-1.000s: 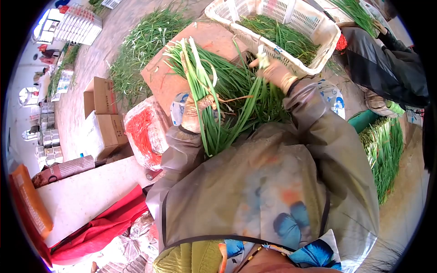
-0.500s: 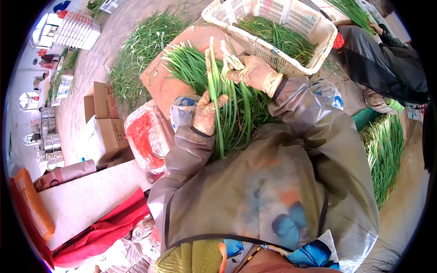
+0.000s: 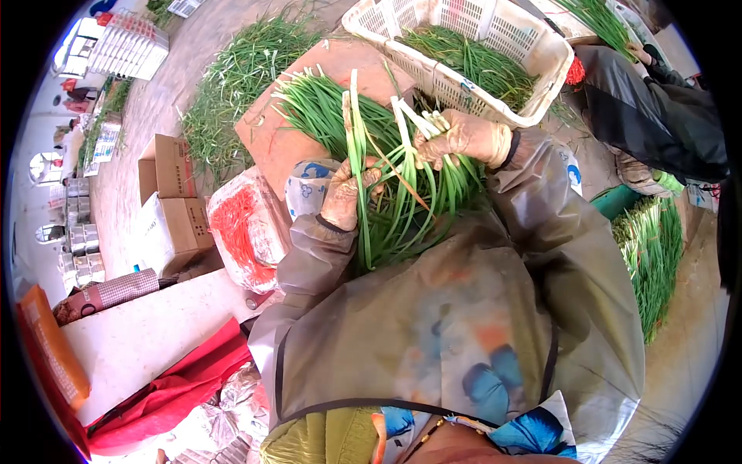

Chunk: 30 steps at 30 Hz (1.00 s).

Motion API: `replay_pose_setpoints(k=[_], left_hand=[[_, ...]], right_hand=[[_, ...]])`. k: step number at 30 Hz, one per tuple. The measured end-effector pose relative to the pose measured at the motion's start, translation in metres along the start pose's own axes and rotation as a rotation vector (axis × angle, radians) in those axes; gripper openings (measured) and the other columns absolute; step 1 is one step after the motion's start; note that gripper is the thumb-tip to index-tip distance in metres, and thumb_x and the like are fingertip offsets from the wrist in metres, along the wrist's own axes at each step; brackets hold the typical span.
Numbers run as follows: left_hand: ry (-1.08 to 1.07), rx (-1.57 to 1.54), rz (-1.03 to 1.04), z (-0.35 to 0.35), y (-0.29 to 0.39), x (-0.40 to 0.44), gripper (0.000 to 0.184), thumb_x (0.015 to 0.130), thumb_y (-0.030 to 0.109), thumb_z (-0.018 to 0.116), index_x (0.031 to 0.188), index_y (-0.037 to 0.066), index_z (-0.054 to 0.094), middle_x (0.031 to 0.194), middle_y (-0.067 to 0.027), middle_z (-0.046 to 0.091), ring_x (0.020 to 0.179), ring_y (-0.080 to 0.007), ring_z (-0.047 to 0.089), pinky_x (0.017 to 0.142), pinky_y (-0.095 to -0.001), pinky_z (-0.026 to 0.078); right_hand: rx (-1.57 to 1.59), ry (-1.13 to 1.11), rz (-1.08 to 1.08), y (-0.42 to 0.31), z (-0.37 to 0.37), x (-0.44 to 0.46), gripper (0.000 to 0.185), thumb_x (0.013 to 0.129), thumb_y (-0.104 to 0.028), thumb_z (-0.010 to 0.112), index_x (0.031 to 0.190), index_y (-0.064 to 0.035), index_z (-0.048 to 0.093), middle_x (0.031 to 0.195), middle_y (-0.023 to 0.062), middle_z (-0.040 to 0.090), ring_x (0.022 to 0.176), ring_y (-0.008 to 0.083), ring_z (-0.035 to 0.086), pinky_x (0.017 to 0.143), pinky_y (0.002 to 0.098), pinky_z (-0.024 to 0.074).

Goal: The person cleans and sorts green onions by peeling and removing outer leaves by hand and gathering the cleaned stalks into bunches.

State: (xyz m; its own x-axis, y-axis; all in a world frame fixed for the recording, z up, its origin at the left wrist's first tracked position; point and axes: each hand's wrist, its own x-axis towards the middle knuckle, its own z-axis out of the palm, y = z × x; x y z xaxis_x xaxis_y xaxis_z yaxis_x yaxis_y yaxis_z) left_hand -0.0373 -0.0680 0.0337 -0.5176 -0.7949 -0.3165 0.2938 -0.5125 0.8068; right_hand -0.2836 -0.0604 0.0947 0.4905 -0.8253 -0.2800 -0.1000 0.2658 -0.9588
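Observation:
My gloved left hand is closed around a few garlic chives with long green leaves, their pale ends pointing up. In my gloved right hand is another small bunch of garlic chives, gripped near the white stem ends. Leaves from both bunches hang and cross over my lap, and a brownish leaf lies across them. Just beyond my hands, a larger pile of chives rests on a tan board. Palms and some fingertips are hidden.
A white plastic crate holding greens stands ahead on the right. Loose leaves cover the floor ahead left. Red ties lie on a package by my left arm. At right are another person's dark-clad leg and stacked chives.
My right hand has moved right with its bunch, away from my left hand. The stems between the hands have spread apart. My left hand has shifted slightly left and down.

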Motion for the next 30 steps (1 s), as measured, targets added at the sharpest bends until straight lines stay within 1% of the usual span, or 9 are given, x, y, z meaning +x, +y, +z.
replay_pose_setpoints(k=[5,10,13,14,16,20,25,28,30], left_hand=[[0.096,0.024,0.034,-0.024,-0.006,0.005,0.017,0.08,0.011,0.061,0.096,0.007,0.056,0.077,-0.0032,0.058,0.058,-0.009,0.049,0.05,-0.0197,0.04],[0.184,-0.081,0.014,-0.032,-0.004,0.007,0.018,0.081,0.011,0.061,0.096,0.009,0.051,0.074,-0.0057,0.056,0.057,-0.0142,0.051,0.05,-0.0234,0.041],[0.228,-0.127,0.022,-0.026,-0.004,0.003,0.019,0.081,0.011,0.06,0.098,0.01,0.051,0.075,-0.0055,0.057,0.058,-0.0136,0.052,0.05,-0.0235,0.042],[0.222,-0.122,0.021,-0.023,-0.003,0.003,0.019,0.081,0.011,0.06,0.098,0.01,0.051,0.075,-0.0055,0.057,0.058,-0.0136,0.052,0.05,-0.0235,0.042],[0.207,-0.035,0.119,-0.013,-0.004,0.005,0.019,0.081,0.012,0.061,0.097,0.01,0.051,0.075,-0.0047,0.058,0.058,-0.0124,0.051,0.05,-0.0227,0.042],[0.048,0.008,0.064,0.01,-0.004,0.004,0.016,0.081,0.011,0.061,0.095,0.01,0.053,0.084,-0.0064,0.062,0.059,-0.0103,0.053,0.051,-0.0206,0.041],[0.18,-0.065,0.143,0.002,-0.007,0.004,0.018,0.082,0.011,0.06,0.098,0.004,0.055,0.085,-0.0084,0.062,0.075,-0.015,0.058,0.066,-0.0254,0.046],[0.005,-0.114,0.195,-0.011,-0.008,0.008,0.017,0.081,0.01,0.062,0.095,0.004,0.056,0.084,-0.0081,0.061,0.072,-0.0148,0.057,0.064,-0.0244,0.046],[0.131,-0.062,0.165,-0.002,-0.005,0.002,0.017,0.083,0.009,0.057,0.098,0.002,0.052,0.084,-0.0108,0.057,0.066,-0.0133,0.051,0.059,-0.0249,0.041]], right_hand=[[0.271,0.101,-0.179,-0.014,-0.002,-0.024,0.02,0.066,-0.013,0.066,0.082,-0.0046,0.058,0.072,0.0083,0.062,0.056,0.0135,0.055,0.048,0.0216,0.0432],[0.28,0.366,-0.318,0.002,-0.027,-0.031,0.026,0.072,-0.029,0.065,0.083,-0.007,0.06,0.068,0.0021,0.058,0.055,0.0089,0.053,0.049,0.0191,0.0421],[-0.196,0.725,0.012,0.014,-0.035,-0.012,0.025,0.075,-0.016,0.067,0.098,-0.0075,0.059,0.076,0.0014,0.06,0.062,0.0099,0.054,0.054,0.0206,0.0429],[-0.345,0.89,-0.144,0.02,-0.027,-0.003,0.025,0.075,-0.016,0.066,0.098,-0.0063,0.06,0.078,0.0026,0.061,0.064,0.01,0.054,0.058,0.0217,0.0448],[-0.018,0.749,-0.248,0.023,-0.01,0.011,0.027,0.075,-0.018,0.068,0.098,-0.0049,0.06,0.082,0.0046,0.062,0.066,0.0105,0.055,0.062,0.0233,0.0462],[0.092,0.46,-0.142,0.004,0.025,0.034,0.021,0.074,-0.018,0.069,0.089,-0.0039,0.063,0.068,0.0012,0.06,0.058,0.0105,0.052,0.054,0.0229,0.042],[-0.108,0.343,-0.074,0.025,0.01,0.044,0.017,0.076,-0.013,0.067,0.086,-0.0004,0.061,0.076,0.0042,0.063,0.063,0.0105,0.055,0.06,0.0233,0.0443],[-0.532,0.375,-0.01,0.023,0.014,0.036,0.027,0.073,-0.021,0.07,0.089,-0.002,0.06,0.075,0.008,0.063,0.069,0.0166,0.057,0.066,0.0282,0.0446],[-0.497,0.345,0.013,0.029,0.01,0.036,0.032,0.07,-0.026,0.071,0.091,-0.0041,0.06,0.076,0.0113,0.062,0.07,0.0221,0.057,0.069,0.0317,0.0442]])
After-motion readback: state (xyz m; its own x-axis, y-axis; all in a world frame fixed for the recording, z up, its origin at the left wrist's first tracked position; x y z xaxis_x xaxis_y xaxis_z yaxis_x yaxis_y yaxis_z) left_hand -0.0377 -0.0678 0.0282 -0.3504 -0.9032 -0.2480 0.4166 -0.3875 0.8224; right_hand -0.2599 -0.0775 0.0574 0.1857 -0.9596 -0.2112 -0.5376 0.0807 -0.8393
